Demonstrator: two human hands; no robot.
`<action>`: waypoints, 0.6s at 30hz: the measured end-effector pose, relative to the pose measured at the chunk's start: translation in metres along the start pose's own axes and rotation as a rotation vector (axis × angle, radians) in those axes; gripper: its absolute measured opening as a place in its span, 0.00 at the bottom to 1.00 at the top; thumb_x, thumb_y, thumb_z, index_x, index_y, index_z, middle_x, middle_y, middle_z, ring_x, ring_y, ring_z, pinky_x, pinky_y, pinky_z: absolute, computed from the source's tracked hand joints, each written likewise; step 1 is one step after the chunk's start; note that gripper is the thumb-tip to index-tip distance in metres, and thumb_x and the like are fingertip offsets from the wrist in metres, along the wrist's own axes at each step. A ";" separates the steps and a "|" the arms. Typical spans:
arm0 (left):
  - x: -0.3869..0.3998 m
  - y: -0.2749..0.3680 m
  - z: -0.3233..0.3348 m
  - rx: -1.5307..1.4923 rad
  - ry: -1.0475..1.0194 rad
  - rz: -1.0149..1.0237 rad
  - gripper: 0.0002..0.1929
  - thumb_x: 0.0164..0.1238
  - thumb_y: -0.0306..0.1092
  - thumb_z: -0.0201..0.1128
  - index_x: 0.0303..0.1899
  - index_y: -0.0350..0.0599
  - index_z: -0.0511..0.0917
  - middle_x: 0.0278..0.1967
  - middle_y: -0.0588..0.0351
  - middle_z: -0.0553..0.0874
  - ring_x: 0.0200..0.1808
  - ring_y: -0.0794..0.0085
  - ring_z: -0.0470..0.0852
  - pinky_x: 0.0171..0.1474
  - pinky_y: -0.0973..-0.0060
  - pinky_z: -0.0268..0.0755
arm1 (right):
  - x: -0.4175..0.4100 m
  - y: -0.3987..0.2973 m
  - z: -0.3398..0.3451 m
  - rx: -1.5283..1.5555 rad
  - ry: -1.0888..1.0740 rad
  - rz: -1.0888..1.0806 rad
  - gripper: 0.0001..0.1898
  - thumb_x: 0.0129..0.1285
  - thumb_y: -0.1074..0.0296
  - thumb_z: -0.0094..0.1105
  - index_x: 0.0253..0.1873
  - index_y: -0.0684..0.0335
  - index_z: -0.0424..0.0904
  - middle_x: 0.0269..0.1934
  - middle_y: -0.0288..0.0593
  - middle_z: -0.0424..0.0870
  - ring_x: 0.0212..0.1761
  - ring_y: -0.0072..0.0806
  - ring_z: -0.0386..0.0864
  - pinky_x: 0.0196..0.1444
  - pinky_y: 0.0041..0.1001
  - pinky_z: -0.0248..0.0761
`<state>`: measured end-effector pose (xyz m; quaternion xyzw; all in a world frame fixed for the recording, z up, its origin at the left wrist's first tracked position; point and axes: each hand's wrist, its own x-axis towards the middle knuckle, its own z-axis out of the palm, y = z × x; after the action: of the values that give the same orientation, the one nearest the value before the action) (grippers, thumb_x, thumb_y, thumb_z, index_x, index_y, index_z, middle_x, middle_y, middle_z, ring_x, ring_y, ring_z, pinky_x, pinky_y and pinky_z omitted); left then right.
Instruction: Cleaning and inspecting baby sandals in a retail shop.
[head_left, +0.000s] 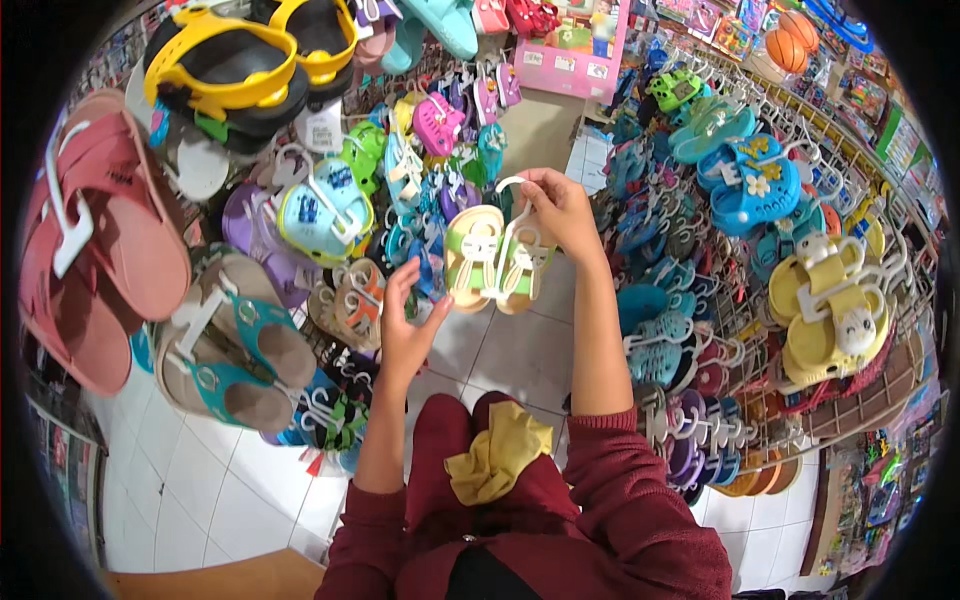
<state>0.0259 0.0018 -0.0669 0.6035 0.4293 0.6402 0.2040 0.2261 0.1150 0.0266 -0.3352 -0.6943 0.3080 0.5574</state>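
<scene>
My right hand (559, 214) pinches the top of a white plastic hanger (507, 247), which carries a pair of small green and cream sandals with rabbit faces (478, 259). The pair hangs upright in front of me. To its left my left hand (411, 322) is raised with fingers and thumb apart, its thumb tip close to the left sandal; nothing is in it. A crumpled yellow cloth (499, 454) lies on my lap, over dark red trousers.
Racks of hanging footwear stand on both sides. Large pink slippers (124, 247) and grey-teal sandals (232, 352) hang at the left; blue clogs (752, 184) and yellow sandals (829, 307) hang at the right on a wire rack (847, 412). A wooden surface edge (225, 577) is at the lower left.
</scene>
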 end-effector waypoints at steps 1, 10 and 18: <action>-0.003 0.000 -0.002 0.008 0.003 -0.008 0.28 0.57 0.31 0.66 0.58 0.40 0.64 0.57 0.49 0.71 0.55 0.66 0.72 0.57 0.69 0.63 | -0.013 -0.008 0.007 0.092 -0.051 0.026 0.07 0.63 0.74 0.53 0.40 0.70 0.78 0.26 0.33 0.78 0.27 0.15 0.72 0.29 0.18 0.67; -0.033 0.033 -0.013 -0.192 -0.194 -0.211 0.19 0.67 0.40 0.57 0.53 0.38 0.70 0.41 0.55 0.80 0.43 0.77 0.76 0.47 0.78 0.68 | -0.071 -0.035 0.043 0.082 -0.023 -0.006 0.06 0.62 0.76 0.53 0.40 0.69 0.78 0.26 0.37 0.79 0.27 0.17 0.74 0.31 0.20 0.68; -0.017 0.022 -0.018 -0.174 -0.066 -0.124 0.18 0.72 0.42 0.49 0.54 0.38 0.66 0.39 0.56 0.78 0.40 0.78 0.75 0.46 0.78 0.68 | -0.076 -0.042 0.057 -0.093 -0.159 -0.041 0.06 0.63 0.75 0.53 0.41 0.69 0.78 0.28 0.34 0.79 0.29 0.14 0.70 0.31 0.18 0.67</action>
<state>0.0177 -0.0288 -0.0573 0.5764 0.4017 0.6412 0.3088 0.1765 0.0258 0.0063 -0.3209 -0.7566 0.2896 0.4906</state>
